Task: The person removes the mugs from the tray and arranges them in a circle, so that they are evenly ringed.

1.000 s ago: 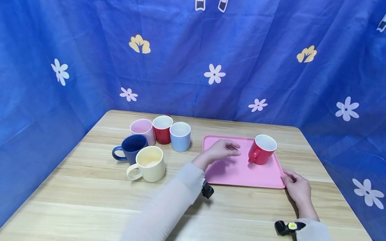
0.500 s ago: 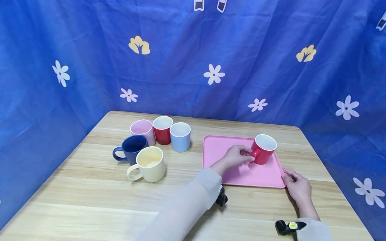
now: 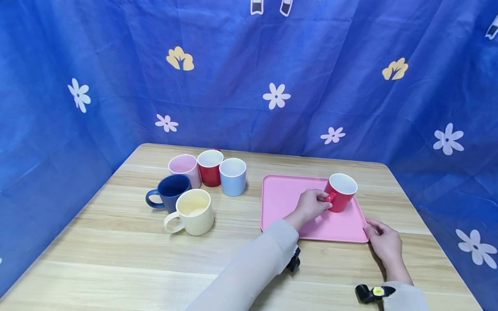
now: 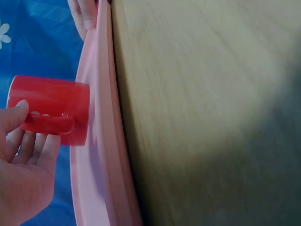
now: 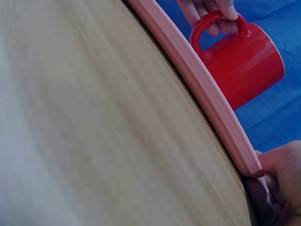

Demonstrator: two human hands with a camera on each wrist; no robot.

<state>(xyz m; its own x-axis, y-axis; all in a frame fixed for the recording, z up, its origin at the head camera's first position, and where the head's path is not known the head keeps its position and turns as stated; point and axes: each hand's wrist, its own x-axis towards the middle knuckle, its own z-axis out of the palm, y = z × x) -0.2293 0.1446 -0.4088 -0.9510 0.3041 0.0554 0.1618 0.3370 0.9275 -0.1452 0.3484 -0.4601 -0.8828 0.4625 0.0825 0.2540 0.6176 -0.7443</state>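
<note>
A red mug (image 3: pixel 339 194) with a white inside stands upright on the right part of the pink tray (image 3: pixel 278 190). My left hand (image 3: pixel 309 205) holds its handle, the thumb on top and the fingers curled under it, as the handle (image 5: pixel 202 35) shows in the right wrist view. The mug's base appears to rest on the tray in the left wrist view. At the tray's near right corner, my right hand (image 3: pixel 385 244) pinches the rim between thumb and fingers. Part of the tray is hidden behind my left hand and sleeve.
Left of the tray stand several mugs: a light blue mug (image 3: pixel 233 179), another red mug (image 3: pixel 210 168), a pink mug (image 3: pixel 186 168), a dark blue mug (image 3: pixel 171 192) and a cream mug (image 3: pixel 196 216). A blue patterned cloth (image 3: pixel 233 86) hangs behind the wooden table (image 3: pixel 116 242).
My left hand has moved right across the tray to the red mug and taken hold of its handle. My right hand stays at the tray corner, and the mug has not visibly moved.
</note>
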